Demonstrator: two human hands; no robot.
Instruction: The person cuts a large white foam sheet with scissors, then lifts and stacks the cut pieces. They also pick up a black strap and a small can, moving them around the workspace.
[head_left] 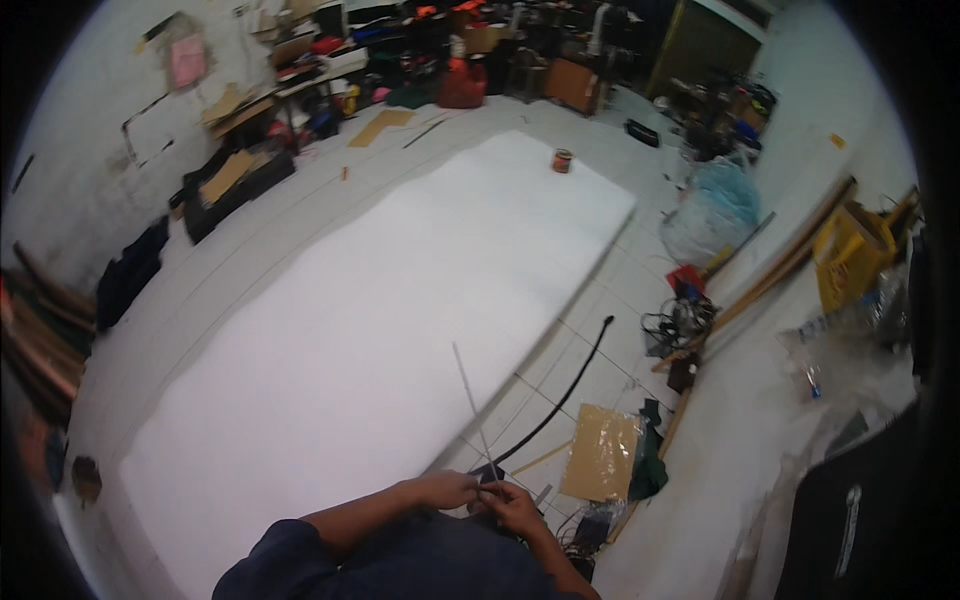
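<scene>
A thin, straight grey rod [467, 385] slants up and away from my hands, over the edge of a large white sheet [350, 330] of thick, soft-looking material on the floor. My right hand [516, 510] pinches the rod near its lower end. Close against it, my left hand [448, 489] has its fingers closed at the same spot; what they hold is too small to make out. Below both hands, a dark object partly shows, mostly hidden by the fingers.
A curved black strip [560, 402] and brown cardboard [601, 452] lie on the tiles at right. On the sheet's far end stands a small reddish can [562, 161]. Plastic bags [715, 208], cables [678, 325] and wooden poles [775, 265] line the right wall; clutter fills the back.
</scene>
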